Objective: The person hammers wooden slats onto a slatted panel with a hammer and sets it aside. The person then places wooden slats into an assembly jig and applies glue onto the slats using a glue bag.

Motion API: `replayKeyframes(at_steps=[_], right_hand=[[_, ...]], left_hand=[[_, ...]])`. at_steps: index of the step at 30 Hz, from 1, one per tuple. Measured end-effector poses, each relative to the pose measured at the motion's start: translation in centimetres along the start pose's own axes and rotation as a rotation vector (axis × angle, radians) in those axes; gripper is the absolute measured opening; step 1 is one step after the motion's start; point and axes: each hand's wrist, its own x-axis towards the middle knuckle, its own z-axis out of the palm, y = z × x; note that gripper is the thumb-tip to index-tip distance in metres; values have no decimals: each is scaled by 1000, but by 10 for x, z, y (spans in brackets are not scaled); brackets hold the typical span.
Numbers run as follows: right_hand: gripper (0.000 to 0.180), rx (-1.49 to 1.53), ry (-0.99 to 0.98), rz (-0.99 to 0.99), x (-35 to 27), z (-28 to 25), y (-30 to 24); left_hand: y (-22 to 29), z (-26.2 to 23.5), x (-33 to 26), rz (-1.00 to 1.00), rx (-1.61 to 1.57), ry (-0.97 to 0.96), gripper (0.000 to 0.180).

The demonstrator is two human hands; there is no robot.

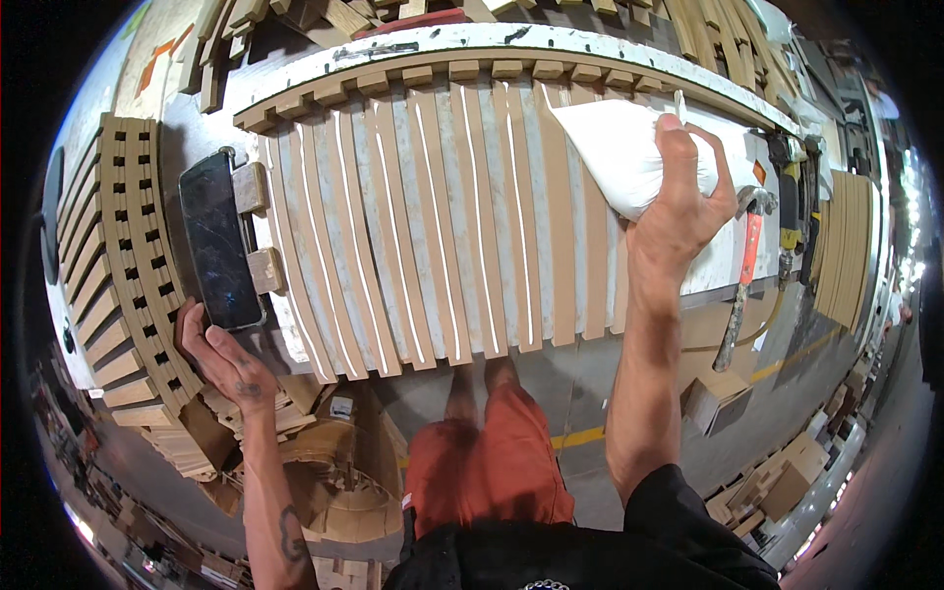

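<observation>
My right hand [683, 202] is closed around the gathered top of a plump white glue bag [612, 147]. The bag's narrow tip points to the far left, over the far end of a slat. Below it lies a row of parallel wooden slats [430, 226]; those on the left and middle carry a white line of glue along their length, while those on the right look bare. Their far ends meet a notched wooden rail [413, 73]. My left hand [234, 366] holds nothing, its fingers apart beside the near end of a dark phone [209, 241].
Notched wooden strips [138, 246] are stacked at the left. Two small wooden blocks [264, 270] sit beside the phone. A hammer [749, 251] with an orange-red grip lies at the right edge. More wood [708, 39] is piled behind the white bar; a cardboard box [716, 398] stands on the floor.
</observation>
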Motion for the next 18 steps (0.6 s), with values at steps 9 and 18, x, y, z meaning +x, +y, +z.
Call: replayKeyframes(at_steps=[9,18], right_hand=[[31,-40,6,50,-30,-22,-12],[23,-94,13,10,-56,-54,-11]], left_hand=[[-1,-2,-1,13,21,9,46],[-2,2,-4,-16,-22,35,48]])
